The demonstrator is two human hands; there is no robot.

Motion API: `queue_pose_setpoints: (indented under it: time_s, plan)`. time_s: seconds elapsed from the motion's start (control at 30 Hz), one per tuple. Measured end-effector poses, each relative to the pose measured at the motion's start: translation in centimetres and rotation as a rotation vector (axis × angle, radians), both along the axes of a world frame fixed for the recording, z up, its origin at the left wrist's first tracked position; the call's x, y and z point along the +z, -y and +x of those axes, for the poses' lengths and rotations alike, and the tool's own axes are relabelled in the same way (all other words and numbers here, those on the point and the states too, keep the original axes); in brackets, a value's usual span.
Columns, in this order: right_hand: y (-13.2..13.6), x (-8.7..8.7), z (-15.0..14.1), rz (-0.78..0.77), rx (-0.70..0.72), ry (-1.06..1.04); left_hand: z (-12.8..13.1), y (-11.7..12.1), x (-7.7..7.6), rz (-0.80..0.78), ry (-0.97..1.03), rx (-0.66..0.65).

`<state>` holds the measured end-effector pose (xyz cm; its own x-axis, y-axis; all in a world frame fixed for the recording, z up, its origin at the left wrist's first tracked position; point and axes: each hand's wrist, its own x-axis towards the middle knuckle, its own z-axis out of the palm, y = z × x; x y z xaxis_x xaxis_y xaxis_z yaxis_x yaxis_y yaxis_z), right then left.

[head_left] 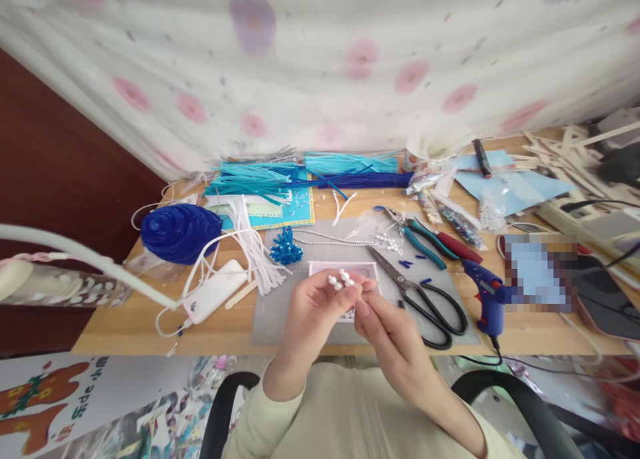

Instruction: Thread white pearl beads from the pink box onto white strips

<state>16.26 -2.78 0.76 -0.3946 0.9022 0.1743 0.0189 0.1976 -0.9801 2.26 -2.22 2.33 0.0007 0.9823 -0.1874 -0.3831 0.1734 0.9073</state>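
Observation:
My left hand [314, 307] is closed round a small cluster of white pearl beads [344, 279], which show above the fingers and thumb. My right hand [391, 329] pinches close beside it, its fingertips meeting the left thumb; what lies between them is too small to make out. Below both hands, a shallow pink tray [316, 266] with small beads in it is partly covered. Black-handled scissors [419, 299] lie just right of my right hand. A shiny blue spiky flower shape [286, 247] and a pearl bead string [335, 238] rest behind my hands.
On the grey cutting mat [267, 322] lie teal-handled pliers [423, 242]. A blue glue gun [487, 292] stands to the right. Pipe cleaners [250, 179] are piled at the back. A dark blue fuzzy cone [180, 232] and a white power bank [216, 292] are at left.

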Motion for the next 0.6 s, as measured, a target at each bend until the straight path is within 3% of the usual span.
queue_pose_setpoints:
  time_s: [0.37,0.6]
  plan:
    - [0.04,-0.06,-0.04,0.028,-0.023,0.04,0.26,0.21,0.29,0.006,0.008,0.011]
    - [0.21,0.2,-0.07,0.022,-0.043,0.051,0.43,0.45,0.28,-0.003,0.077,0.142]
